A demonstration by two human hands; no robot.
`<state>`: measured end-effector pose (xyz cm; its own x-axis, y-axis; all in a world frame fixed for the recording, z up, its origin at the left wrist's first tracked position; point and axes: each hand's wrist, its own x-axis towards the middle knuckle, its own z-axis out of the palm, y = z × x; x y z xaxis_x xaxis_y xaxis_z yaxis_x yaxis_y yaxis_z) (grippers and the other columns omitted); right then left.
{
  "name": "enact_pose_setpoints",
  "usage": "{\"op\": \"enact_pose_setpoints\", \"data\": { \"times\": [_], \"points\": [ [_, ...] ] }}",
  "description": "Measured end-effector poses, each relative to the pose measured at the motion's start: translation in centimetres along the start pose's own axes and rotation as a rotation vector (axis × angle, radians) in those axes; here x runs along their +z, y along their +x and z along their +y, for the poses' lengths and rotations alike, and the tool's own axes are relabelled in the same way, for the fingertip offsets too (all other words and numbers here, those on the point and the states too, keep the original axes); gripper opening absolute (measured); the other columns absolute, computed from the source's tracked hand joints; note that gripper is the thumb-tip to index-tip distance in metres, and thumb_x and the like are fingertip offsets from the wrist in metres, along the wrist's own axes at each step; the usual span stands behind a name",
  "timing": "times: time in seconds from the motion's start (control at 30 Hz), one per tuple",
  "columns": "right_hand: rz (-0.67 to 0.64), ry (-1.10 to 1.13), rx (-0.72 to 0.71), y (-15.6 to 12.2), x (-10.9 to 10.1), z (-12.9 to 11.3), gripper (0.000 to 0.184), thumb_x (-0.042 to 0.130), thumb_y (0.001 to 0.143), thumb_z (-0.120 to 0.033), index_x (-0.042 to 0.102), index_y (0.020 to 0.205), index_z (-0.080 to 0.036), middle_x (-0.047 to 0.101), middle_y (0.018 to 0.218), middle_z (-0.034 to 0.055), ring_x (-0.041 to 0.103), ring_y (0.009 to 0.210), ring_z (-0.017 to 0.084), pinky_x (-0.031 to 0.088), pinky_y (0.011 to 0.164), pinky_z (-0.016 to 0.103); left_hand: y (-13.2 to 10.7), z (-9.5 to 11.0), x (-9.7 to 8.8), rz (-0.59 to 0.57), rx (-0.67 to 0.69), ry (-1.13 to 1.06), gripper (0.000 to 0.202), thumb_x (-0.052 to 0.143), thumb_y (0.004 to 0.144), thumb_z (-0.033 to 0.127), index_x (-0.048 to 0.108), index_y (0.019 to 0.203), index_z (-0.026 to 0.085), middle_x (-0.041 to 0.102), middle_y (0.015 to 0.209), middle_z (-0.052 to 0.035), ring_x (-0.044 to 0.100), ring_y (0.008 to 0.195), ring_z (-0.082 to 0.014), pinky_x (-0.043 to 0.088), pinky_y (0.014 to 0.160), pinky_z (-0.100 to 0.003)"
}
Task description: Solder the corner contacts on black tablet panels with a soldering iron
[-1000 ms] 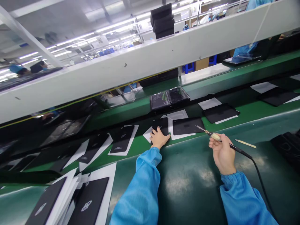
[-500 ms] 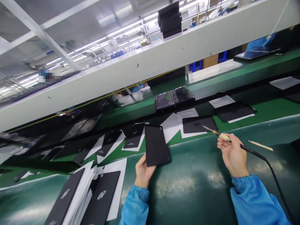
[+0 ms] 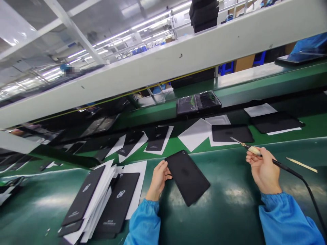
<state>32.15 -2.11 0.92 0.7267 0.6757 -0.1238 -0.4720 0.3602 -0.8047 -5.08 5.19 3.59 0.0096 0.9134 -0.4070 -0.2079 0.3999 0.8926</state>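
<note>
1. The black panel (image 3: pixel 187 177) is a flat, matte rectangle with rounded corners. It lies tilted on the glossy dark-green bench mat (image 3: pixel 230 211).
2. The left hand (image 3: pixel 158 178) pinches the panel's near-left edge, thumb on top. The rest of the slab stretches away to the right of the grip.
3. The right hand (image 3: pixel 264 170) is closed around the pale handle of a soldering iron (image 3: pixel 251 149) – a thin metal tip pointing left, a black cable trailing right. It is held above the mat, well apart from the panel.
4. A thin wooden stick (image 3: pixel 301 164) lies to the right of that hand.
5. On the left, more black covers (image 3: pixel 102 200) sit stacked – layered with white sheets.
</note>
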Motion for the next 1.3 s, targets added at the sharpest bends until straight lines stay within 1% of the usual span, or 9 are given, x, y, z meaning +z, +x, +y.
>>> {"op": "enact_pose_setpoints", "data": {
  "times": [0.17, 0.3, 0.37, 0.43, 0.53, 0.67, 0.8, 0.97, 1.3],
  "points": [
    [0.002, -0.014, -0.001, -0.1, 0.1, 0.2, 0.030, 0.073, 0.078, -0.042, 0.067, 0.084, -0.013, 0.070, 0.069, 0.0046, 0.065, 0.056, 0.013, 0.052, 0.049, 0.022, -0.9, -1.1, -0.4, -0.064, 0.020, -0.008, 0.025, 0.077, 0.063, 0.018, 0.057, 0.078, 0.017, 0.064, 0.066, 0.0026, 0.065, 0.058, -0.0127, 0.058, 0.055, -0.024],
    [-0.003, -0.023, 0.003, -0.2, 0.1, 0.4, 0.030, 0.072, 0.078, -0.042, 0.067, 0.085, -0.013, 0.070, 0.068, 0.0048, 0.065, 0.057, 0.013, 0.053, 0.049, 0.021, -1.9, -1.6, -1.5, -0.204, 0.006, -0.056, 0.049, 0.072, 0.060, 0.008, 0.062, 0.106, 0.022, 0.066, 0.077, 0.0028, 0.064, 0.063, -0.0130, 0.061, 0.063, -0.030],
    [-0.009, -0.030, 0.004, -0.3, 0.0, 0.6, 0.030, 0.072, 0.079, -0.042, 0.067, 0.085, -0.013, 0.070, 0.068, 0.0050, 0.065, 0.058, 0.013, 0.053, 0.049, 0.021, -2.3, -1.1, -2.0, -0.304, -0.063, -0.017, 0.061, 0.074, 0.065, 0.013, 0.060, 0.122, 0.026, 0.069, 0.092, -0.0012, 0.066, 0.069, -0.0163, 0.061, 0.065, -0.034],
    [-0.012, -0.039, 0.007, -0.3, 0.0, 0.8, 0.029, 0.072, 0.079, -0.041, 0.067, 0.086, -0.013, 0.070, 0.069, 0.0051, 0.066, 0.059, 0.013, 0.053, 0.050, 0.021, -2.4, -0.4, -2.0, -0.360, -0.121, 0.037, 0.052, 0.074, 0.074, 0.026, 0.062, 0.125, 0.023, 0.071, 0.102, -0.0059, 0.068, 0.077, -0.0196, 0.059, 0.070, -0.035],
    [-0.010, -0.050, 0.011, -0.3, 0.1, 1.1, 0.029, 0.073, 0.078, -0.040, 0.067, 0.086, -0.013, 0.071, 0.069, 0.0055, 0.066, 0.058, 0.013, 0.053, 0.050, 0.021, -2.3, 0.3, -1.2, -0.398, -0.110, 0.171, 0.035, 0.069, 0.084, 0.040, 0.072, 0.109, 0.015, 0.073, 0.100, -0.0096, 0.068, 0.085, -0.0205, 0.055, 0.077, -0.029],
    [-0.012, -0.066, -0.003, -0.5, 0.3, 1.2, 0.031, 0.074, 0.078, -0.042, 0.067, 0.088, -0.013, 0.071, 0.069, 0.0055, 0.066, 0.057, 0.014, 0.053, 0.049, 0.022, -2.0, -0.3, 0.7, -0.543, -0.134, 0.276, 0.030, 0.072, 0.084, 0.038, 0.072, 0.101, 0.014, 0.075, 0.088, -0.0086, 0.068, 0.077, -0.0191, 0.052, 0.070, -0.026],
    [-0.055, -0.100, 0.001, -0.8, 0.3, 1.3, 0.037, 0.073, 0.080, -0.047, 0.067, 0.091, -0.013, 0.071, 0.071, 0.0062, 0.066, 0.056, 0.014, 0.053, 0.049, 0.023, -2.0, -2.3, 2.4, -0.456, -0.094, 0.118, 0.028, 0.077, 0.079, 0.035, 0.066, 0.097, 0.017, 0.073, 0.073, -0.0038, 0.067, 0.062, -0.0157, 0.050, 0.062, -0.024],
    [-0.125, -0.131, 0.021, -1.2, 0.5, 1.1, 0.041, 0.073, 0.080, -0.052, 0.067, 0.096, -0.014, 0.071, 0.071, 0.0059, 0.066, 0.056, 0.014, 0.055, 0.051, 0.025, -2.2, -4.3, 3.8, -0.348, -0.014, -0.053, 0.043, 0.081, 0.074, 0.034, 0.058, 0.108, 0.019, 0.075, 0.076, -0.0026, 0.069, 0.063, -0.0171, 0.052, 0.064, -0.026],
    [-0.226, -0.068, 0.123, -2.5, 1.7, 0.9, 0.037, 0.085, 0.072, -0.041, 0.068, 0.100, -0.022, 0.069, 0.077, 0.0013, 0.063, 0.064, 0.010, 0.050, 0.053, 0.020, -2.9, -5.0, 4.5, -0.314, -0.021, -0.151, 0.038, 0.081, 0.074, 0.032, 0.057, 0.100, 0.019, 0.075, 0.078, -0.0030, 0.069, 0.064, -0.0162, 0.053, 0.064, -0.025]
  ]
}}
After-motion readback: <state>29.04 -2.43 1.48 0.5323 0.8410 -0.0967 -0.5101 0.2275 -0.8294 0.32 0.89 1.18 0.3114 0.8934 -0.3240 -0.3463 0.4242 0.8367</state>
